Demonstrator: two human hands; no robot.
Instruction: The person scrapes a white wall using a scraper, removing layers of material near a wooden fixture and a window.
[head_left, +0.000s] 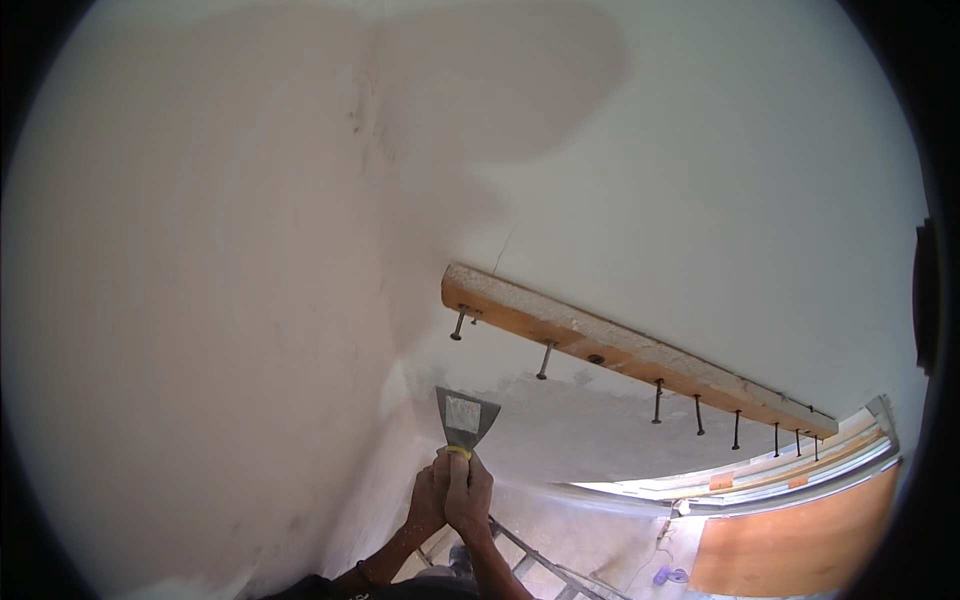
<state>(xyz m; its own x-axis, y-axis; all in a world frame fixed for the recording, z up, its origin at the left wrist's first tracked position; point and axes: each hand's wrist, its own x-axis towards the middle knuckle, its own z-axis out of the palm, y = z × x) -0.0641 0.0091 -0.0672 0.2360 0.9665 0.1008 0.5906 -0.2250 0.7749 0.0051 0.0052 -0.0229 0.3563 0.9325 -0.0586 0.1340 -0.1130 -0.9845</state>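
Observation:
Both my hands come together on the handle of a putty knife, mostly hidden by my fingers. A yellow collar shows just above my right hand. My left hand closes around the grip from the left side. The wide, flared blade points up and away from me and bears a whitish patch on its face. Beyond the blade is a skim-coated plaster surface with grey, patchy areas; I cannot tell whether the edge touches it. A wall corner lies just left of the blade.
A wooden batten with several protruding nails runs across, above and right of the knife. Below are a ladder and one of my shoes. Farther right are a window frame, an orange-brown board and a purple object.

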